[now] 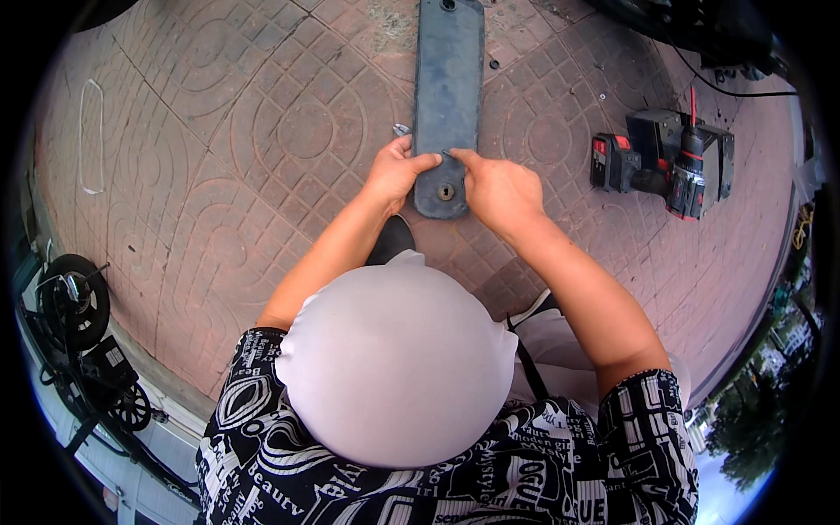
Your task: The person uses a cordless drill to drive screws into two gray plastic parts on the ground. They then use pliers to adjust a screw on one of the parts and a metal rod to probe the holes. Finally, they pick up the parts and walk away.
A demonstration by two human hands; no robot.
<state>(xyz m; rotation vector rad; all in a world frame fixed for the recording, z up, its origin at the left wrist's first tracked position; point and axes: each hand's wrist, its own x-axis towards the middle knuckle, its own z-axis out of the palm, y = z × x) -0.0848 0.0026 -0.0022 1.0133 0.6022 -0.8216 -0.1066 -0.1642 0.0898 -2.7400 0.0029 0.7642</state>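
Note:
A long dark grey panel (449, 79) with rounded ends lies lengthwise in front of me. Near its closer end is a round brass-coloured key lock (445, 192). My left hand (395, 172) grips the left edge, thumb on the top face and fingers down the side. A small silvery piece (402, 129) sticks out by those fingers; its kind is unclear. My right hand (500, 188) is at the right edge, fingers curled, index fingertip on the top face close to the left thumb. Something small and thin shows at that fingertip, too small to name.
A red-and-black cordless drill (687, 175) lies to the right beside dark boxy parts (719, 157). A white loop of cord (91, 136) is on the paving at left. A wheeled vehicle (79, 302) stands at the left rim; a black cable (726, 90) crosses the upper right.

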